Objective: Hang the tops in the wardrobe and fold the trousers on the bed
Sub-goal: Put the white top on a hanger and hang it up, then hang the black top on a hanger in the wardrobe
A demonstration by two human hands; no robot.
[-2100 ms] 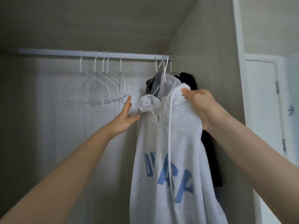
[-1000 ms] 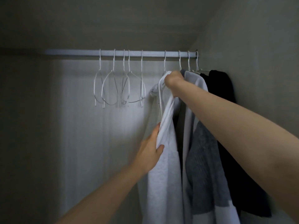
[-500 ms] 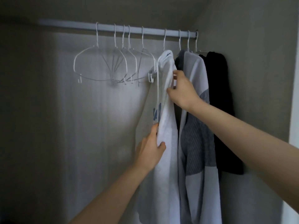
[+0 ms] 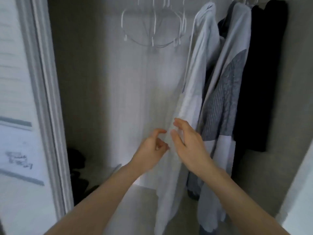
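The light grey hoodie (image 4: 201,53) hangs edge-on in the wardrobe, its white drawstring down the front. To its right hang a grey and white knit top (image 4: 225,99) and a black garment (image 4: 264,73). My left hand (image 4: 150,150) is low beside the hoodie's front edge, fingers loosely curled and holding nothing. My right hand (image 4: 188,141) is just right of it with fingers spread, near or just touching the hoodie's lower edge, not gripping. The view is blurred.
Several empty white hangers (image 4: 152,26) hang left of the hoodie. The white wardrobe door frame (image 4: 45,99) stands at the left. Dark items (image 4: 77,168) lie on the wardrobe floor at the left. The wardrobe's right wall (image 4: 279,150) is close behind the black garment.
Both hands have let go of the hoodie and dropped down to its lower part. The view has tilted down, so the rail is out of view. The hoodie stays hanging.
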